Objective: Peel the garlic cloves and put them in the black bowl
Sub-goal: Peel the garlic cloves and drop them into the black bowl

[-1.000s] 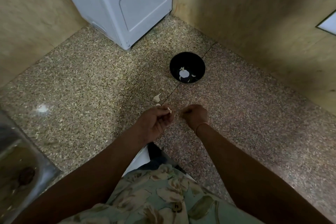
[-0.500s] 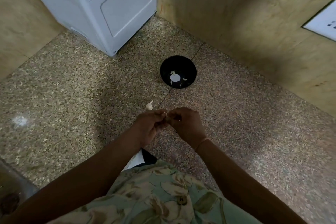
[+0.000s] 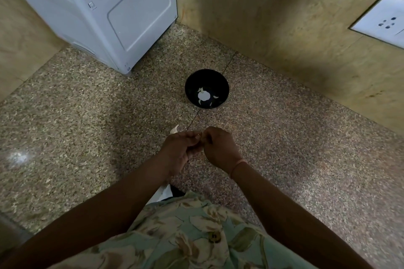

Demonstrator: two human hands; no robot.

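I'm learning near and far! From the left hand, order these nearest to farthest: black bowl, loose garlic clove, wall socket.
1. loose garlic clove, just beyond the left hand.
2. black bowl, farther ahead.
3. wall socket, far right wall.

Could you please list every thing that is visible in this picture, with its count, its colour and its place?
black bowl: one, black, on the counter beyond the hands
garlic pieces: several, white, inside the black bowl
loose garlic clove: one, whitish, on the counter just beyond the left hand
held garlic clove: one, pale, mostly hidden between the fingertips
counter: one, speckled brown
appliance: one, white, back left corner
socket plate: one, white, right wall
shirt: one, green floral, bottom
left hand: one, pinches the held garlic clove
right hand: one, pinches it too
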